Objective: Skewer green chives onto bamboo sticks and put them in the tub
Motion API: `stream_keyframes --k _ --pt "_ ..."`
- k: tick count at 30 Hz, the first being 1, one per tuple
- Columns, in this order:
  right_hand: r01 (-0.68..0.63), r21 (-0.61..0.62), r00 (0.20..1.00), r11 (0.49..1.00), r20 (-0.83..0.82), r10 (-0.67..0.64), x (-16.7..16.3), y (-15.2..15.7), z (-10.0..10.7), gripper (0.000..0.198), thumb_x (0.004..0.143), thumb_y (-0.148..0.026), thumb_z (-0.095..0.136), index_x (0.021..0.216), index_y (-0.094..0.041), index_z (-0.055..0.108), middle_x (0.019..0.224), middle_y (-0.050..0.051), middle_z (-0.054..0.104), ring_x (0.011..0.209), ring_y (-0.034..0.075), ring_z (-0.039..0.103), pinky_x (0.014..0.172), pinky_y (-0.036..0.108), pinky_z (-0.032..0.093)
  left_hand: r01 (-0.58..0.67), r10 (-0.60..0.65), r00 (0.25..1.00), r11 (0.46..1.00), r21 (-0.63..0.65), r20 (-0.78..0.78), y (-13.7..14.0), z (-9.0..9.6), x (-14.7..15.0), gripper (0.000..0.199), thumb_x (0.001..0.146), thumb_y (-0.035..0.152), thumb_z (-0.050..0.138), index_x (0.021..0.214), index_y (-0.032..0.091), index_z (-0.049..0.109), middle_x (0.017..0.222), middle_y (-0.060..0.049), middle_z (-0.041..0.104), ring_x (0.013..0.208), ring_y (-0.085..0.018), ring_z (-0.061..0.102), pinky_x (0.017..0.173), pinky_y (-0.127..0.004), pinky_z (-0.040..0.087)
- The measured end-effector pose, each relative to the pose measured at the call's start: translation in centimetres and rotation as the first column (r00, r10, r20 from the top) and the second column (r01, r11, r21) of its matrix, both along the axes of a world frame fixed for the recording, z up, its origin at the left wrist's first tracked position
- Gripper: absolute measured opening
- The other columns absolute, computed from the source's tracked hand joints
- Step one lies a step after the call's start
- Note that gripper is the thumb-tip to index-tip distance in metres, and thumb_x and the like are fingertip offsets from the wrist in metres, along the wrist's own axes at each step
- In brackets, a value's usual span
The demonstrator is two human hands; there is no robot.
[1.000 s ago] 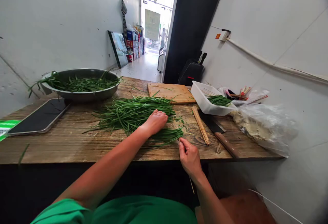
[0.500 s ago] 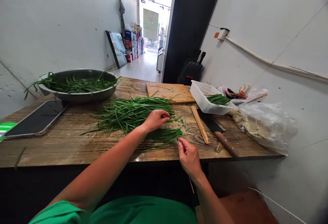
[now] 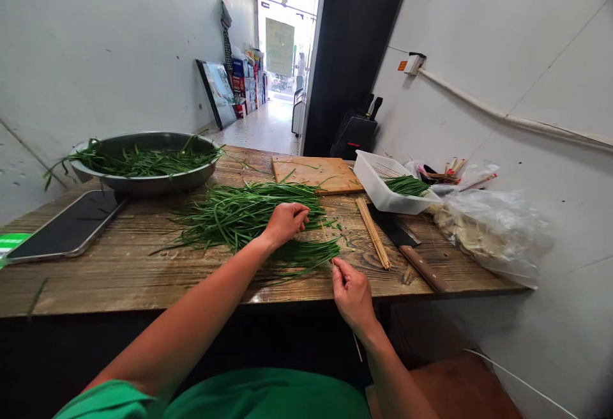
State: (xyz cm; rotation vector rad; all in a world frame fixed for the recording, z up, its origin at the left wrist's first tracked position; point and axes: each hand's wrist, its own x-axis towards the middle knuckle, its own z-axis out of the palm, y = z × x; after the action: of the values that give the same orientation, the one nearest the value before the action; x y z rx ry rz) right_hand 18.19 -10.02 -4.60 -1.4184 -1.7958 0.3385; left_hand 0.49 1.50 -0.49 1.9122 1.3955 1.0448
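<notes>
While the right hand (image 3: 353, 290) pinches a skewer (image 3: 357, 346), the left hand (image 3: 285, 223) curls over greens (image 3: 234, 211), grip unclear.

The shirt (image 3: 263, 398) at the near edge is bright green, plain and smooth across the front. Its left sleeve (image 3: 108, 401) is short and loose, creased in soft folds. Both forearms (image 3: 191, 317) are bare, tapering to narrow wrists (image 3: 268, 240) and ungloved hands (image 3: 353, 291).

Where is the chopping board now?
In the head view, the wooden chopping board lies at the tabletop's far side, beyond the chives, left of the white tub.
</notes>
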Motion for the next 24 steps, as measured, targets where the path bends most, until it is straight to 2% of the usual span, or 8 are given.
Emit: stream_keyframes --k 3,6,16,24 --pt "-0.002 0.005 1.0 1.0 0.003 0.002 0.0 0.0 0.0 0.032 0.083 -0.025 0.038 0.1 -0.014 0.063 0.086 0.008 0.069 0.07 0.017 0.065 0.063 0.023 0.049 0.044 -0.03 0.991 0.993 -0.108 0.13 -0.1 0.0 0.2 0.025 0.077 0.031 0.043 0.076 0.011 0.059 0.063 -0.002 0.062 0.045 -0.008 0.053 0.041 -0.017 0.041" --pt "-0.004 0.013 1.0 1.0 0.01 0.003 0.0 0.0 0.1 0.031 0.083 -0.025 0.039 0.1 -0.014 0.063 0.087 0.009 0.069 0.067 0.017 0.065 0.06 0.024 0.049 0.066 -0.045 0.989 0.987 -0.148 0.139 -0.3 0.1 0.5 0.023 0.076 0.03 0.045 0.076 0.011 0.058 0.063 -0.002 0.062 0.043 -0.006 0.052 0.037 -0.015 0.038" --pt "-0.002 0.026 1.0 1.0 0.0 0.002 0.0 0.1 -0.1 0.032 0.083 -0.024 0.039 0.1 -0.014 0.064 0.088 0.009 0.069 0.069 0.018 0.066 0.056 0.024 0.05 0.085 -0.068 0.992 0.982 -0.167 0.104 -0.6 0.0 1.1 0.022 0.074 0.028 0.047 0.075 0.011 0.061 0.06 -0.001 0.063 0.039 -0.005 0.047 0.036 -0.014 0.035" --pt "-0.002 0.004 1.0 1.0 0.008 0.002 0.0 0.2 -0.1 0.032 0.083 -0.025 0.039 0.101 -0.014 0.064 0.09 0.01 0.069 0.073 0.018 0.066 0.062 0.025 0.05 0.133 -0.116 0.985 0.982 -0.133 0.131 -0.7 0.0 1.1 0.022 0.073 0.027 0.048 0.077 0.011 0.062 0.059 -0.001 0.062 0.04 -0.005 0.048 0.038 -0.014 0.036"
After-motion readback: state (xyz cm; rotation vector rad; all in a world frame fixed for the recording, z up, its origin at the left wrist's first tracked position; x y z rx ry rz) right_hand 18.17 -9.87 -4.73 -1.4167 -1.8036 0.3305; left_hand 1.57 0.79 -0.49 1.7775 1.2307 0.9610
